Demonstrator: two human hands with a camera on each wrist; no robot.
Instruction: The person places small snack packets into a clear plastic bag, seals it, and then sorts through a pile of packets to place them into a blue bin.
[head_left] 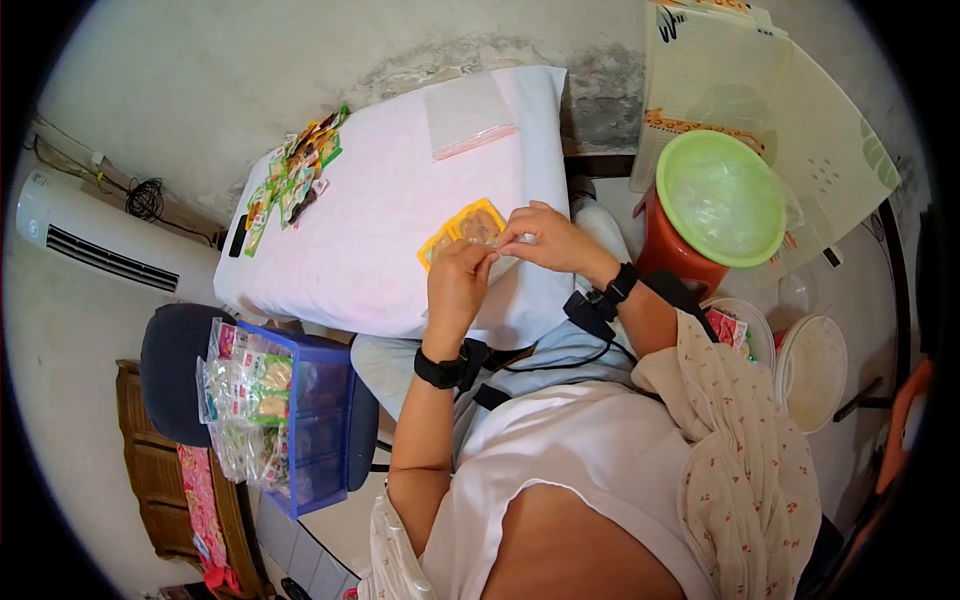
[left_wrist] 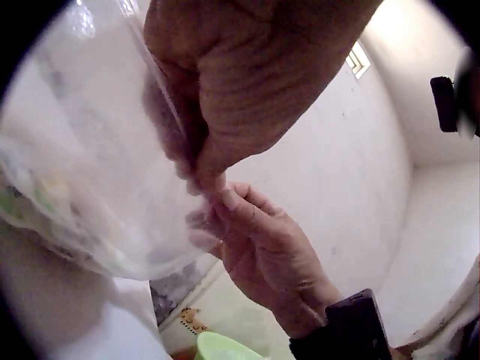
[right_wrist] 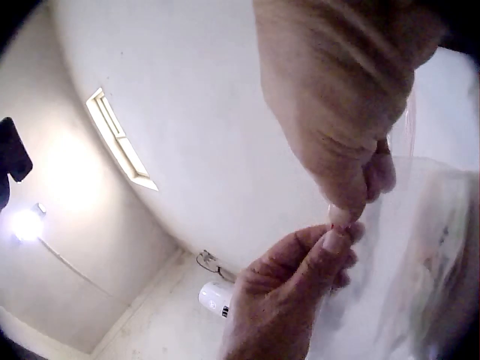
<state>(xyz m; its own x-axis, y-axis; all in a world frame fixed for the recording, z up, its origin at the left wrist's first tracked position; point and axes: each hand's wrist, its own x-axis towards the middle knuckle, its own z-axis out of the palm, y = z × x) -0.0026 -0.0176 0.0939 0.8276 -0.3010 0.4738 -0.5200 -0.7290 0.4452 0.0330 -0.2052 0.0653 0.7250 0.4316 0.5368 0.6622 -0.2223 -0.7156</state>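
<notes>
Both hands meet over the near right part of the white-covered table. My left hand (head_left: 458, 288) pinches the edge of a clear plastic bag (left_wrist: 97, 142) between thumb and fingers. Right beside it, fingertips almost together, my right hand (head_left: 552, 240) pinches the same edge. In the right wrist view the bag (right_wrist: 409, 247) hangs from the fingers, its contents blurred. A yellow-edged packet (head_left: 436, 244) with brownish pieces showing lies beyond the hands in the head view, partly hidden by them.
A stack of clear bags (head_left: 468, 112) lies at the table's back. Colourful snack packets (head_left: 300, 175) are piled at the far left. A blue crate (head_left: 325, 420) of filled bags stands at left. On the right, a green basin (head_left: 720, 198) tops a red bucket (head_left: 672, 240).
</notes>
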